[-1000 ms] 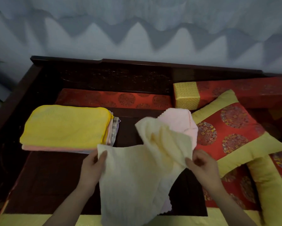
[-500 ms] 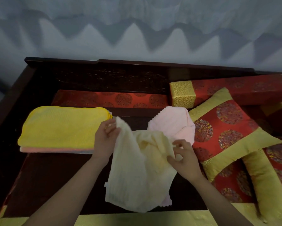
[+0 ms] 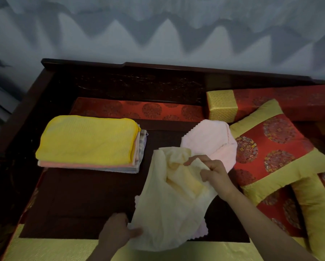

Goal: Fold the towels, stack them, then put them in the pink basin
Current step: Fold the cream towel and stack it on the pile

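Pinching cream towel (image 3: 169, 200): left hand (image 3: 118, 230) gripping near-left corner, right hand (image 3: 212, 173) gripping far edge; long axis running diagonally, folded stack (image 3: 90, 142) lying far-left.

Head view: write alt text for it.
Two bare hands, left hand and right hand, hold a crumpled cream towel over a dark wooden table. A folded stack topped by a yellow towel sits at left.

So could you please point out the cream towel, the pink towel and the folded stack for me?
cream towel (image 3: 169, 210): head view, its hanging middle.
pink towel (image 3: 210, 142): head view, its upper bare part.
folded stack (image 3: 86, 140): head view, its yellow top towel.
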The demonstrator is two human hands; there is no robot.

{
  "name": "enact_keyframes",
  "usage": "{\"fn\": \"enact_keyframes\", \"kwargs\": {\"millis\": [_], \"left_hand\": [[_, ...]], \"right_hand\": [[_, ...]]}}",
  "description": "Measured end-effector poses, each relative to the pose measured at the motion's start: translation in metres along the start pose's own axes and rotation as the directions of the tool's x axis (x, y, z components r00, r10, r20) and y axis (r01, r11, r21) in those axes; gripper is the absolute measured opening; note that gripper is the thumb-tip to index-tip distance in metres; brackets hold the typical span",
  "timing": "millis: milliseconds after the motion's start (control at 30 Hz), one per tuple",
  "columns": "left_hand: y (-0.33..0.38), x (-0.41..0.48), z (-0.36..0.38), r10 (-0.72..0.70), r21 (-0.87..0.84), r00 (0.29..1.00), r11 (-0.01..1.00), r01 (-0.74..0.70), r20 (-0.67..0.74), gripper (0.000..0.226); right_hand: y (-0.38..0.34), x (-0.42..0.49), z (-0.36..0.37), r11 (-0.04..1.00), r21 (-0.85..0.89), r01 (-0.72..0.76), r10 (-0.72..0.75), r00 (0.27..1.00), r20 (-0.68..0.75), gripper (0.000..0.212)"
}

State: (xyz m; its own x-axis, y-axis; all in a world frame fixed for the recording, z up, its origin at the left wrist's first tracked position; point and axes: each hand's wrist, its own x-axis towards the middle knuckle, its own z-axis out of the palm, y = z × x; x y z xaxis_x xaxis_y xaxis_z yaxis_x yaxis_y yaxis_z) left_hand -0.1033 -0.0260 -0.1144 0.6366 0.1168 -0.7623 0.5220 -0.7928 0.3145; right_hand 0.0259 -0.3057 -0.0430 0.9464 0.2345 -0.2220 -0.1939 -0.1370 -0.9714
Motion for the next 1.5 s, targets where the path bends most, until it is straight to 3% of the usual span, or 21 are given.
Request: {"fn": "enact_keyframes", "kwargs": {"millis": [67,167,267,333,400,467,533,633,767,867,967,1033,1133,1200,1233,1267,1300,1367,1433,1500], "left_hand": [[0.017,-0.006,0.0,0.066,-0.084,0.996,0.994,-0.071,-0.058,0.034],[0.044,-0.002,-0.023,0.134,-0.203,0.974,0.964,-0.17,-0.182,0.023],[0.073,-0.001,-0.064,0.192,-0.298,0.916,0.905,-0.304,-0.353,0.017],[0.092,-0.007,-0.085,0.228,-0.425,0.885,0.81,-0.404,-0.406,0.012],[0.107,-0.015,-0.095,0.243,-0.603,0.913,0.69,-0.4,-0.328,0.007],[0.116,-0.025,-0.099,0.253,-0.762,0.947,0.568,-0.311,-0.198,0.017],[0.122,-0.034,-0.103,0.267,-0.84,0.951,0.471,-0.27,-0.156,0.025],[0.134,-0.048,-0.12,0.238,-0.904,0.95,0.329,-0.272,-0.2,0.02],[0.155,-0.062,-0.158,0.199,-0.939,0.936,0.132,-0.318,-0.289,0.009],[0.171,-0.079,-0.193,0.235,-0.889,0.878,0.095,-0.448,-0.417,0.009],[0.178,-0.094,-0.239,0.191,-0.786,0.773,0.009,-0.618,-0.605,0.011],[0.177,-0.102,-0.267,0.14,-0.683,0.68,0.029,-0.73,-0.72,0.006],[0.178,-0.11,-0.299,0.048,-0.493,0.503,0.143,-0.858,-0.863,0.009],[0.174,-0.108,-0.313,0.019,-0.194,0.218,0.386,-0.902,-0.976,0.004],[0.167,-0.104,-0.319,0.077,-0.023,0.077,0.541,-0.841,-0.994,0.005],[0.159,-0.101,-0.325,0.165,0.11,0.003,0.67,-0.734,-0.986,0.01],[0.146,-0.094,-0.331,0.243,0.192,0.005,0.778,-0.598,-0.97,0.015],[0.113,-0.075,-0.343,0.315,0.262,0.125,0.911,-0.32,-0.941,0.021],[0.075,-0.051,-0.344,0.336,0.337,0.306,0.94,-0.051,-0.891,0.025],[0.038,-0.035,-0.335,0.275,0.389,0.491,0.91,0.146,-0.827,0.029]], "right_hand": [[-0.002,0.002,0.003,0.999,0.012,-0.035,0.035,0.999,-0.004,0.027],[-0.006,0.007,0.01,0.994,-0.112,-0.004,0.007,1.0,0.025,0.008],[-0.017,0.01,0.01,0.971,-0.235,0.051,-0.032,0.996,0.086,0.024],[-0.026,0.01,0.009,0.959,-0.259,0.115,-0.083,0.988,0.134,0.028],[-0.035,0.009,0.01,0.934,-0.305,0.186,-0.153,0.98,0.127,0.029],[-0.046,0.008,0.011,0.878,-0.383,0.287,-0.272,0.958,0.096,0.022],[-0.058,0.008,0.011,0.817,-0.445,0.366,-0.375,0.924,0.072,0.02],[-0.083,0.01,0.009,0.89,-0.353,0.29,-0.333,0.941,-0.067,0.041],[-0.116,0.02,0.002,0.837,-0.421,0.349,-0.415,0.907,-0.073,0.024],[-0.147,0.022,-0.006,0.788,-0.491,0.371,-0.463,0.883,-0.077,0.03],[-0.192,0.021,-0.025,0.809,-0.465,0.359,-0.495,0.844,-0.209,0.034],[-0.224,0.018,-0.041,0.833,-0.377,0.404,-0.51,0.826,-0.242,0.037],[-0.265,0.005,-0.056,0.839,-0.295,0.457,-0.499,0.863,-0.082,0.034],[-0.277,0.0,-0.06,0.843,-0.277,0.461,-0.472,0.881,0.032,0.022],[-0.28,-0.002,-0.062,0.844,-0.274,0.462,-0.468,0.882,0.048,0.017],[-0.28,-0.004,-0.065,0.849,-0.264,0.458,-0.465,0.884,0.039,0.015],[-0.278,-0.005,-0.07,0.854,-0.254,0.454,-0.464,0.886,0.023,0.015],[-0.27,-0.009,-0.081,0.871,-0.246,0.425,-0.438,0.899,0.001,0.014],[-0.255,-0.012,-0.091,0.897,-0.259,0.358,-0.378,0.925,-0.031,0.02],[-0.238,-0.011,-0.1,0.923,-0.237,0.302,-0.342,0.927,-0.151,0.05]]}}
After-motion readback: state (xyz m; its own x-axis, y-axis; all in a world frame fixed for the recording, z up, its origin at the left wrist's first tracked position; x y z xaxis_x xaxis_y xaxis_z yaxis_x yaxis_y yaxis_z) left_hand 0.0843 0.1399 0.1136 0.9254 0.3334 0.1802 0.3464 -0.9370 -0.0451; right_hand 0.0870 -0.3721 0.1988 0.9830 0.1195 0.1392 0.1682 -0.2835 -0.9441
